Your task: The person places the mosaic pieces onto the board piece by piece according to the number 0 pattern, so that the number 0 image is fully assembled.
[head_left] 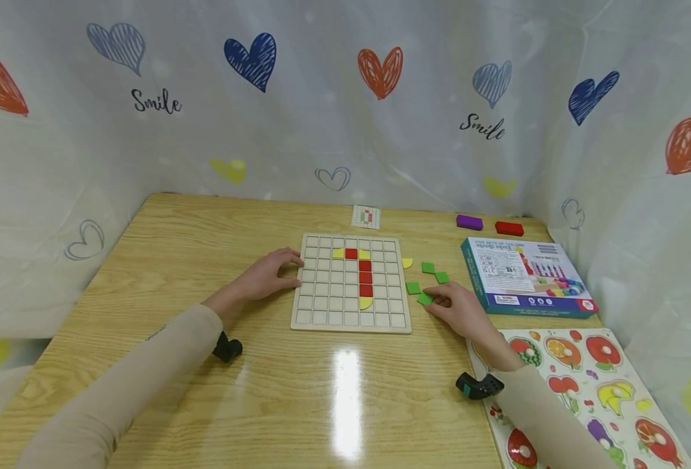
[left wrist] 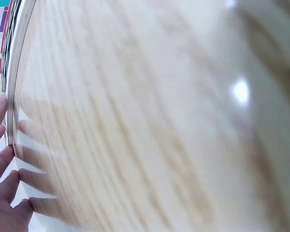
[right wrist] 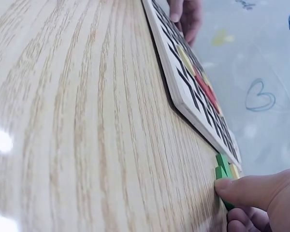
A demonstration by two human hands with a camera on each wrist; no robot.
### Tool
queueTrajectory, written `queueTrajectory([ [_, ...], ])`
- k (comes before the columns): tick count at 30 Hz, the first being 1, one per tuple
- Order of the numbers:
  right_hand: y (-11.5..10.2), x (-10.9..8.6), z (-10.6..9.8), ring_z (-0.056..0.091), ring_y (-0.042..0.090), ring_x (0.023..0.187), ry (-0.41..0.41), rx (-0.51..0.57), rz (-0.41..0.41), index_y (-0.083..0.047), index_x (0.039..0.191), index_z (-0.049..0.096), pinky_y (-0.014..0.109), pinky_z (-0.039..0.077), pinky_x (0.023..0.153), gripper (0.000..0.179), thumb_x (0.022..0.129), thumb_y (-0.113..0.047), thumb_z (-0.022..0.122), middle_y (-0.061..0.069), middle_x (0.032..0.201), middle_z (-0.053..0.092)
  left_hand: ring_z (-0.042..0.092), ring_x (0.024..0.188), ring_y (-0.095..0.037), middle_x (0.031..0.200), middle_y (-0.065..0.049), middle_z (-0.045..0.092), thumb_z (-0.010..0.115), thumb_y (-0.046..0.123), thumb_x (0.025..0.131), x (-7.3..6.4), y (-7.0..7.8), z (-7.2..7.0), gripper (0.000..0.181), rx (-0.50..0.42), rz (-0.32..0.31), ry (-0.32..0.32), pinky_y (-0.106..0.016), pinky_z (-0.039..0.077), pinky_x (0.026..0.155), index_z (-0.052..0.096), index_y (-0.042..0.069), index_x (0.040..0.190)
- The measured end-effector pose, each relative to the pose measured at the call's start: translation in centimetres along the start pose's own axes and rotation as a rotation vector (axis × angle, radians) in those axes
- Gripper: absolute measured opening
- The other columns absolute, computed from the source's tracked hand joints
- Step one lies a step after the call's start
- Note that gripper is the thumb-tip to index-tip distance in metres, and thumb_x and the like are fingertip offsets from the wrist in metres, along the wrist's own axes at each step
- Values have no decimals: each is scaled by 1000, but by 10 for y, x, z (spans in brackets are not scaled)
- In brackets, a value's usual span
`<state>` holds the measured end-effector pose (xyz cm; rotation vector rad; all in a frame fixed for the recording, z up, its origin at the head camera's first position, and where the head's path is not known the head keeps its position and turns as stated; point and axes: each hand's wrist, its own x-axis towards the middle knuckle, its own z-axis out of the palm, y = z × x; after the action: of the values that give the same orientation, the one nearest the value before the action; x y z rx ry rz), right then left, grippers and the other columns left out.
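Note:
A square grid board [head_left: 318, 303] lies on the table, with several red squares [head_left: 365, 277] and yellow quarter-round tiles [head_left: 365, 303] set in its cells. My left hand [head_left: 270, 273] rests at the board's left edge, fingertips against the rim; in the left wrist view its fingers [left wrist: 1, 164] spread along that edge. Right of the board, my right hand [head_left: 455, 306] pinches a green square tile [head_left: 424, 298] between thumb and fingers, low at the table. Other green tiles [head_left: 428, 268] lie just beyond it, and a loose yellow tile [head_left: 407, 263] sits by the board's right edge.
A small pattern card [head_left: 366, 217] lies behind the board. At the back right are a purple block [head_left: 469, 223] and a red block [head_left: 509, 228]. A boxed set [head_left: 527, 277] and a fruit puzzle board [head_left: 579, 371] lie to the right, the latter partly under my right forearm.

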<state>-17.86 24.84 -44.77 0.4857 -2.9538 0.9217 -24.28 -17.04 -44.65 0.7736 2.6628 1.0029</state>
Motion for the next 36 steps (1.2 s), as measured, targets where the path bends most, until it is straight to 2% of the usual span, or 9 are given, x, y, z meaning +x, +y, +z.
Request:
queueTrajectory([
  [13,1,-3,-2,61,22,87,-23,9,40,1,118,68,37,51,76,31,89,-7,71,10,99,63,35,138,-37,144,-18,45,71,22,92,2,-2,1,41,5,6,3,-55,26,113,60,3,126],
  [20,2,-2,0,61,22,87,-15,25,37,0,118,69,36,51,77,33,87,-11,73,10,98,62,34,138,-37,145,-18,44,70,22,92,2,-1,1,41,10,1,1,-55,24,113,59,3,126],
  [29,1,-2,0,61,22,87,-17,21,56,0,117,69,36,51,76,30,89,-9,72,10,99,63,35,138,-37,144,-19,45,70,22,92,0,0,0,40,18,3,4,-55,23,114,59,3,126],
  [36,-3,0,-1,62,27,90,18,32,77,1,120,68,42,53,77,30,91,-9,69,14,100,61,36,137,-37,144,-19,45,70,22,92,0,0,0,41,13,7,6,-56,25,113,59,2,126],
])
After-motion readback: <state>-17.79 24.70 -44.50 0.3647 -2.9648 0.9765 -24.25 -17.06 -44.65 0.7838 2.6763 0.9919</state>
